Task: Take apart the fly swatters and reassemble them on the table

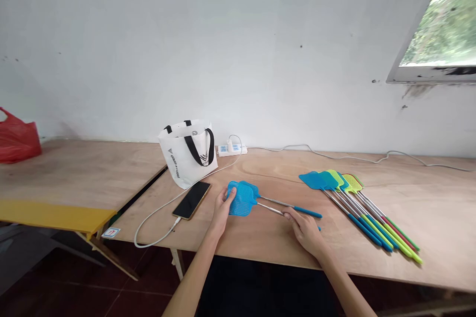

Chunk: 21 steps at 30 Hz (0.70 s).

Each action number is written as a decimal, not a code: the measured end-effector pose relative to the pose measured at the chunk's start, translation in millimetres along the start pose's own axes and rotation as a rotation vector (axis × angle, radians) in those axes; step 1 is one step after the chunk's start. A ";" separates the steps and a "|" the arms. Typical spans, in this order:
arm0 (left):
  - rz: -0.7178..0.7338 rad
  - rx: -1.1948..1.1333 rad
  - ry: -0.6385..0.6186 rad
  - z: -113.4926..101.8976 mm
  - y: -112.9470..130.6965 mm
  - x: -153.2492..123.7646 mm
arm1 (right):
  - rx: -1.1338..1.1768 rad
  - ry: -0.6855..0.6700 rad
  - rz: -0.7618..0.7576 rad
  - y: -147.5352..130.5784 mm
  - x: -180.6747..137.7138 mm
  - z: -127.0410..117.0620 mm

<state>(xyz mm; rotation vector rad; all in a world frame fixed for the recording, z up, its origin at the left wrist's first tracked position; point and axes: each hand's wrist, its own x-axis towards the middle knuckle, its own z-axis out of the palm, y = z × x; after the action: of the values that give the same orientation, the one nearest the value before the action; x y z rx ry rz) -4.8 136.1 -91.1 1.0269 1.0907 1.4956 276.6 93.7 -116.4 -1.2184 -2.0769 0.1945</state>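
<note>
A blue fly swatter [242,201] is held in front of me between both hands. My left hand [222,208] pinches the left edge of its mesh head, thumb on top. My right hand [302,228] is closed on its metal rod near the handle, most of which the hand hides. Just behind it, a second blue fly swatter [307,211] lies on the table, its head partly covered by the first. To the right, several fly swatters [366,208] in blue, yellow-green, red and green lie fanned in an overlapping row, handles toward me.
A phone [191,200] on a white charging cable [138,234] lies left of my hands. Behind it stands a white tote bag [182,161], beside a power strip [232,149] at the wall. The wooden table [275,252] ends close to me. A red bag [18,138] sits far left.
</note>
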 end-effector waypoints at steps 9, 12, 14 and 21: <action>0.211 0.177 0.058 1.4 8.4 -5.7 | -0.088 0.046 -0.044 -1.7 1.2 -4.6; 0.246 0.217 0.034 1.4 13.6 -8.4 | -0.087 0.044 -0.044 -1.7 0.7 -6.1; 0.247 0.237 0.020 1.3 17.3 -9.7 | -0.087 0.041 -0.042 -1.2 0.4 -5.9; 0.241 0.268 0.001 6.6 21.6 -13.0 | -0.106 0.085 -0.081 2.9 -0.1 -2.5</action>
<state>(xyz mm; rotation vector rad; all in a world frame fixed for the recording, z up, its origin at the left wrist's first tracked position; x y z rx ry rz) -1.2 121.8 -69.7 1.3842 1.2248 1.5657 280.3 94.7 -115.9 -1.1816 -2.0799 -0.0053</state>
